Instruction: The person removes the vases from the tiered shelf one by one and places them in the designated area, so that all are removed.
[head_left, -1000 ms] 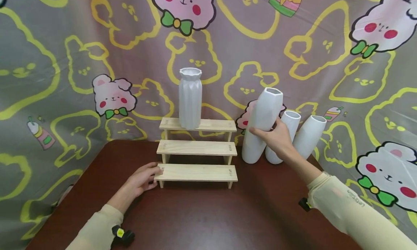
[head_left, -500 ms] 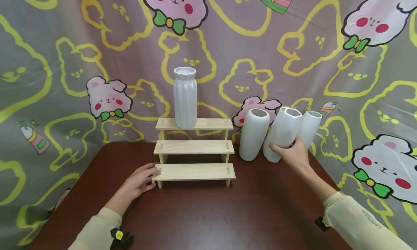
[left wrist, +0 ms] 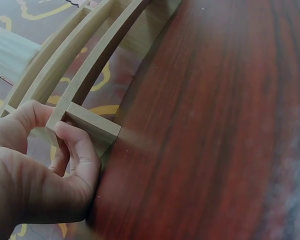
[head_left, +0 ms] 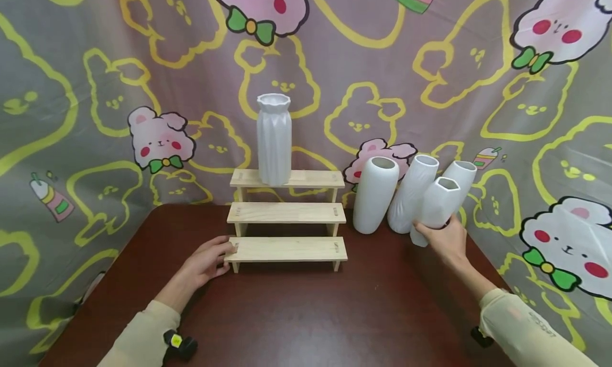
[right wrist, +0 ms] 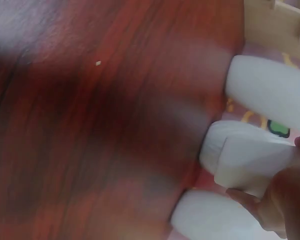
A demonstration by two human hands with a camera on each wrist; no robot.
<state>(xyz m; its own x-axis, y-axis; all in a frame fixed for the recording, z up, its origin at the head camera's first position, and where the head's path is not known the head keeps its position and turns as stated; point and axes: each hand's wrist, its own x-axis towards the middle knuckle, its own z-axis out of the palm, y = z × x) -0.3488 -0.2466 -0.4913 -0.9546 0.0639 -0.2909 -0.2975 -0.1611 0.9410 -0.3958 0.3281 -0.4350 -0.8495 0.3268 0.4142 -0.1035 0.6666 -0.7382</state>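
Note:
My right hand (head_left: 447, 242) grips a white faceted vase (head_left: 441, 202) with a six-sided mouth, thumb on its left side. In the right wrist view this vase (right wrist: 255, 160) overlaps the ribbed white vase behind it. At the left, my left hand (head_left: 206, 262) pinches the end of the lowest step of a three-tier wooden stand (head_left: 287, 249). The left wrist view shows the thumb and curled fingers of that hand (left wrist: 45, 165) around the board's corner. A fluted white vase (head_left: 274, 141) stands upright on the top tier.
Behind the held vase stand a smooth white vase (head_left: 375, 197), a ribbed white vase (head_left: 412, 197) and another white vase (head_left: 462, 178), partly hidden. All are on the dark red-brown table (head_left: 306, 314). A patterned cloth (head_left: 306, 53) hangs right behind the stand and vases.
My right hand has carried the faceted vase down and to the right, from before the smooth vase to before the two right-hand ones. The left hand stays on the stand.

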